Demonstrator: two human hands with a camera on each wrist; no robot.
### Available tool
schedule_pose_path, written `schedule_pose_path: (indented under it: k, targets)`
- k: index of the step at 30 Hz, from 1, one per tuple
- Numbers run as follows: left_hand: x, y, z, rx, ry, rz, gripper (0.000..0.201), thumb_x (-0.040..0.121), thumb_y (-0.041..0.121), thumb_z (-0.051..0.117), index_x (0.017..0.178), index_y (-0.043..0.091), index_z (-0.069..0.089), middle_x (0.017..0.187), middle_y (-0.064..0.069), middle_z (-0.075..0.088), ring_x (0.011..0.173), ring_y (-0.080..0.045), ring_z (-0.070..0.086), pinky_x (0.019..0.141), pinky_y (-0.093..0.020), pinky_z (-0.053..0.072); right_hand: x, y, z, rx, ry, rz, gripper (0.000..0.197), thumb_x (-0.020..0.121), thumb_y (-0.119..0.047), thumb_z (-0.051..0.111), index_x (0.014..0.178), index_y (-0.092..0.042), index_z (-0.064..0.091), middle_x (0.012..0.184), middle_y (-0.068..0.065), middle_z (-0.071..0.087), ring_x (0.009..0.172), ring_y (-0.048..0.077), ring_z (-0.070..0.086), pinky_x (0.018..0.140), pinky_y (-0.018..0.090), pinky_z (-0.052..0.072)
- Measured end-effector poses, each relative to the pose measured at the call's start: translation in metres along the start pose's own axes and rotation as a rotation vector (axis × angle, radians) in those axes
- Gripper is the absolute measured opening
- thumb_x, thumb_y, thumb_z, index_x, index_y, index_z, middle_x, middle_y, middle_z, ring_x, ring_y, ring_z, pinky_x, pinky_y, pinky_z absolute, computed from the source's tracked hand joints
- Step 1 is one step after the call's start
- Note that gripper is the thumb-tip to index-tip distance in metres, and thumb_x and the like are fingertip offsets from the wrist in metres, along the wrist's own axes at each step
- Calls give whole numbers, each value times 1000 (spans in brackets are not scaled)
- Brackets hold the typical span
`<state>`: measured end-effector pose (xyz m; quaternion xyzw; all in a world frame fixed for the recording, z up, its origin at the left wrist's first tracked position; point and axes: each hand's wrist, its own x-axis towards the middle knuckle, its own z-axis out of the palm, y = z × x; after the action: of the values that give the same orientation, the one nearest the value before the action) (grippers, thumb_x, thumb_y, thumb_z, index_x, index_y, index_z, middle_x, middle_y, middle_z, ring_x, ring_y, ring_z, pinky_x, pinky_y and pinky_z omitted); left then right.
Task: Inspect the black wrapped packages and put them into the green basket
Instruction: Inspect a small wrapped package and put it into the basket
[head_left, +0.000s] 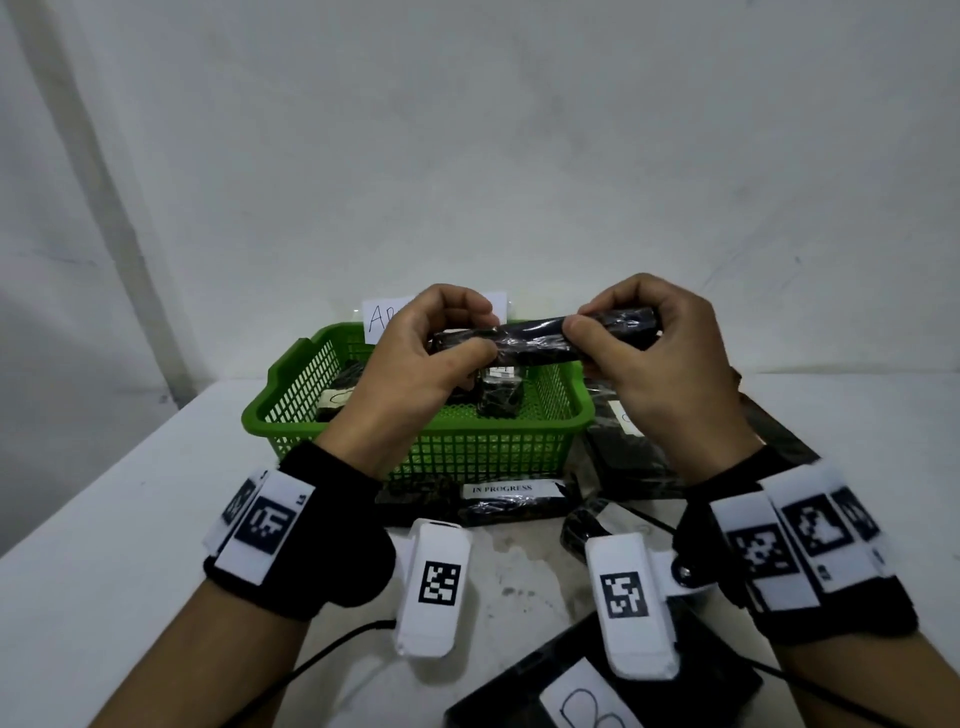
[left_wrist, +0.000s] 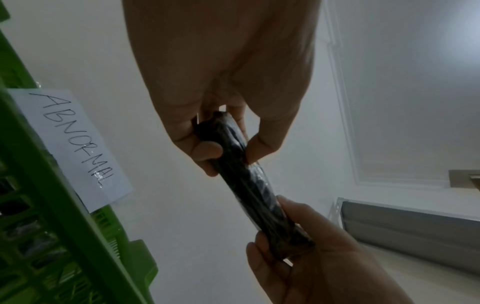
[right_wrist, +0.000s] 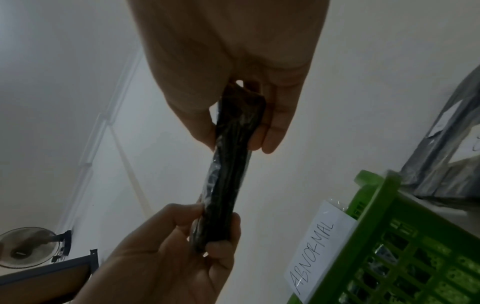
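Note:
A long black wrapped package (head_left: 540, 338) is held level above the green basket (head_left: 415, 452). My left hand (head_left: 457, 343) pinches its left end between thumb and fingers, and my right hand (head_left: 597, 338) pinches its right end. In the left wrist view the package (left_wrist: 249, 185) runs from my left hand (left_wrist: 223, 148) down to the right hand (left_wrist: 285, 242). The right wrist view shows the package (right_wrist: 228, 181) between my right hand (right_wrist: 239, 127) and the left hand (right_wrist: 213, 230). Inside the basket lie other black wrapped packages (head_left: 500, 397).
A paper label reading ABNORMAL (left_wrist: 75, 146) is fixed to the basket's far rim. More black packages (head_left: 519, 506), one labelled IN PROGRESS, lie in front of the basket, and others (head_left: 634, 447) to its right. A black box (head_left: 602, 691) sits at the near edge.

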<state>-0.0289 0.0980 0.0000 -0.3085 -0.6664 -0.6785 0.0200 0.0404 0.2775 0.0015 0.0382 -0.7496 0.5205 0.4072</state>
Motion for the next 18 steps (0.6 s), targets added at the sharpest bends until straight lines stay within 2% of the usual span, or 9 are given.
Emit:
schedule_pose_path:
  k: [3, 5, 7, 10, 13, 16, 18]
  targets:
    - [0, 0, 1, -75, 10, -4, 20, 95, 6, 59, 110, 18, 62, 113, -5, 65, 91, -10, 66, 75, -22, 52, 0, -4, -1, 57, -50, 28, 13, 77, -31, 79, 82, -26, 68, 87, -1, 74, 85, 20, 73, 84, 50, 60]
    - [0, 1, 3, -123, 18, -3, 20, 95, 13, 61, 113, 19, 63, 116, -5, 65, 98, -11, 66, 81, -25, 54, 2, -5, -7, 114, -120, 43, 22, 80, -13, 79, 93, -24, 67, 94, 0, 70, 86, 17, 70, 85, 44, 60]
    - [-1, 0, 3, -136, 32, -7, 30, 93, 6, 64, 119, 20, 60, 118, -3, 66, 99, -9, 66, 77, -24, 55, 4, -4, -11, 225, -164, 94, 40, 78, 2, 74, 107, -23, 64, 103, 0, 64, 87, 15, 67, 80, 38, 60]
    - [-1, -2, 3, -136, -8, -26, 37, 89, -2, 65, 120, 17, 59, 117, -8, 69, 96, -12, 69, 71, -20, 56, 6, -1, -11, 366, -130, 259, 40, 85, 6, 66, 116, -19, 60, 116, 5, 59, 93, 18, 68, 73, 35, 62]
    - [-4, -2, 6, -105, -61, -36, 30, 86, -2, 70, 110, 16, 64, 109, -10, 72, 89, -14, 72, 70, -21, 56, 5, 4, -8, 289, -107, 273, 37, 84, 5, 72, 111, -18, 62, 110, 6, 63, 95, 21, 70, 70, 32, 62]
    - [-4, -2, 9, -35, -78, 8, 24, 84, -3, 72, 98, 16, 66, 97, -7, 74, 82, -12, 70, 65, -21, 55, 5, 8, -6, 153, -71, 181, 36, 79, 3, 79, 99, -23, 64, 95, 1, 66, 88, 18, 70, 76, 41, 63]
    - [-4, -2, 8, -26, -56, 41, 25, 82, -5, 73, 94, 16, 65, 93, -6, 74, 81, -13, 70, 67, -23, 56, 3, 8, -3, 139, -41, 114, 34, 77, 4, 80, 91, -21, 62, 89, 1, 66, 83, 20, 70, 77, 49, 62]
